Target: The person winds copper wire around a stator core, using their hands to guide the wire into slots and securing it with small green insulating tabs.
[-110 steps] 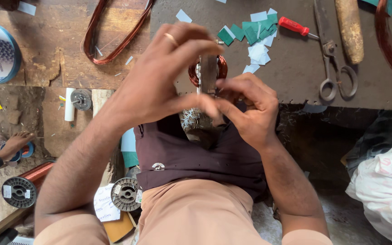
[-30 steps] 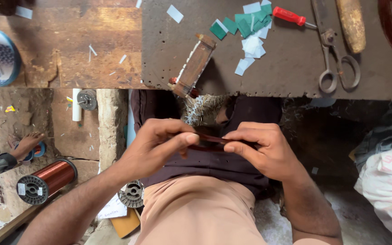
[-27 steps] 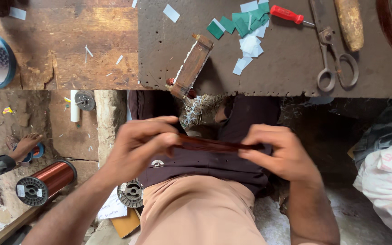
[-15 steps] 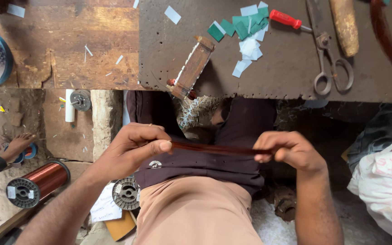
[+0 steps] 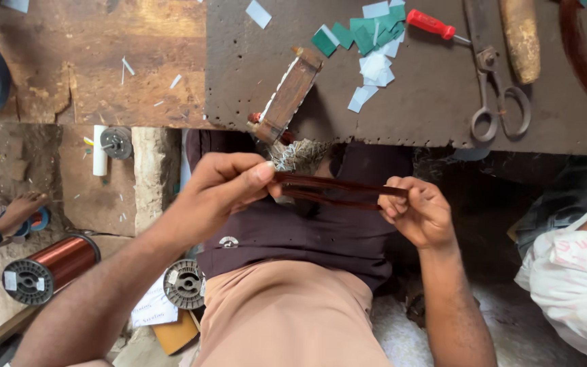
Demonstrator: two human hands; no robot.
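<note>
My left hand (image 5: 229, 183) pinches the left end of a dark reddish-brown loop of coiled copper wire (image 5: 338, 190). At the loop's right end my right hand (image 5: 419, 214) grips it with closed fingers. The loop is stretched flat and narrow between the two hands, just below the workbench edge and above my lap. A small wooden rectangular winding form (image 5: 287, 95) lies tilted on the dark bench top (image 5: 429, 102), overhanging its front edge right above the hands.
On the bench lie scissors (image 5: 494, 88), a red-handled screwdriver (image 5: 433, 24), a wooden handle (image 5: 521, 37) and green and white paper scraps (image 5: 368, 41). A copper wire spool (image 5: 49, 268) and smaller reels (image 5: 185, 284) sit on the floor at left. Another person's clothed knee (image 5: 579, 272) is at right.
The hands came down from the bench, leaving the wooden form lying on it. They have drawn apart, pulling the wire loop out into a long flat shape.
</note>
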